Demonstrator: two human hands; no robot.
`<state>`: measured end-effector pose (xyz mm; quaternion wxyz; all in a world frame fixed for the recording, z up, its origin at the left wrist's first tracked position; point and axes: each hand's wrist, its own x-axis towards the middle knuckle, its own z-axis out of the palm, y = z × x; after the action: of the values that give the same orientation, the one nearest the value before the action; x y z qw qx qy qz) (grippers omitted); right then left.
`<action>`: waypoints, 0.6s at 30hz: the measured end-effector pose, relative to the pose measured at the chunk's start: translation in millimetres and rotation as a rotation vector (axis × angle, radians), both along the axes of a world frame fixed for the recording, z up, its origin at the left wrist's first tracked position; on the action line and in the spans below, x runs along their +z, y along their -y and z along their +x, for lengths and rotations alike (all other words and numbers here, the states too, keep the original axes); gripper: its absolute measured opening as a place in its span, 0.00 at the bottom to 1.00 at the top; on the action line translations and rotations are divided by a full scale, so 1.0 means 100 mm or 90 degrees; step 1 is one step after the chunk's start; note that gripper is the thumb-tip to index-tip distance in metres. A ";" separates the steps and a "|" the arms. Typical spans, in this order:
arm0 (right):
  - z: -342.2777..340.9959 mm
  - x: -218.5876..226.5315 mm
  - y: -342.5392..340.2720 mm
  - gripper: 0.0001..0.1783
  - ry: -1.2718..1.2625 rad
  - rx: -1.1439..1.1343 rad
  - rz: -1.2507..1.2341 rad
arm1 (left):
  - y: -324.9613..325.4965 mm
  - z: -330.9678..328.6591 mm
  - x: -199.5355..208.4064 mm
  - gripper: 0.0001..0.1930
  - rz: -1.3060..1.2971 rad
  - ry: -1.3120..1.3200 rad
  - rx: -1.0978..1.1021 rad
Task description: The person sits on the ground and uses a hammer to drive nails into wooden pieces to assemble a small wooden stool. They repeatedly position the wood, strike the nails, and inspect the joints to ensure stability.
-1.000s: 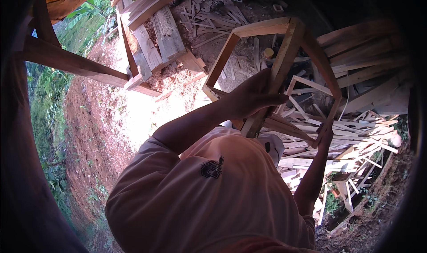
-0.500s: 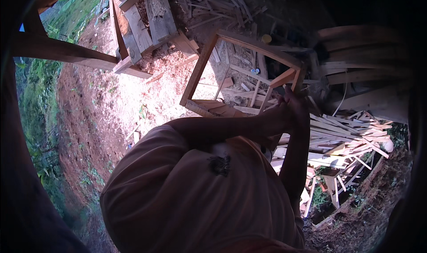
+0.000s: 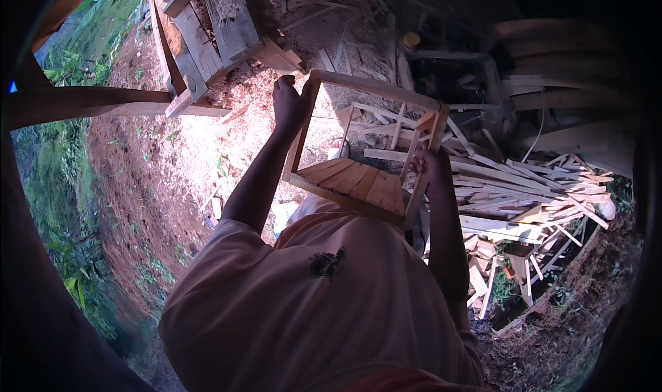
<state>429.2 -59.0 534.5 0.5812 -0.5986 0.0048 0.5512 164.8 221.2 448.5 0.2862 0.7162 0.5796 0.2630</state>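
Note:
A four-sided wooden frame (image 3: pixel 376 90) is held up in front of my body, tilted, with a row of slats (image 3: pixel 358 185) along its near side. My left hand (image 3: pixel 293 101) is closed around the frame's left side, close to the far left corner. On the right side piece, my right hand (image 3: pixel 429 164) has its fingers wrapped round the wood. Just above that hand, a short wooden piece (image 3: pixel 426 122) shows at the far right corner. Through the frame's opening, loose strips of wood appear on the ground behind.
Thick planks (image 3: pixel 234 19) stand at the upper left beside a long beam (image 3: pixel 89 102). A heap of thin wood strips (image 3: pixel 531 199) spreads at the right. Shavings (image 3: pixel 238 140) cover sunlit ground at the left. A small yellow thing (image 3: pixel 412 40) lies at the back, in shade.
My left hand has moved from beside my right hand to the frame's far left side. The frame has come nearer and turned, showing more of its slats.

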 end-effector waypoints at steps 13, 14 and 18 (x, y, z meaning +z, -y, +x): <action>0.02 -0.11 0.52 0.16 0.041 -0.018 -0.060 | -0.04 0.67 0.33 0.34 -0.507 0.348 -0.078; 0.02 -0.10 0.53 0.16 0.049 -0.023 -0.069 | -0.03 0.69 0.38 0.34 -0.497 0.326 -0.077; -0.04 -0.10 0.47 0.17 0.050 -0.029 -0.077 | -0.03 0.64 0.46 0.34 -0.434 0.241 -0.090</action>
<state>424.8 -106.2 524.8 0.5560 -0.6535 0.0291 0.5128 228.4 224.0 494.3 0.6272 0.5569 0.5197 0.1625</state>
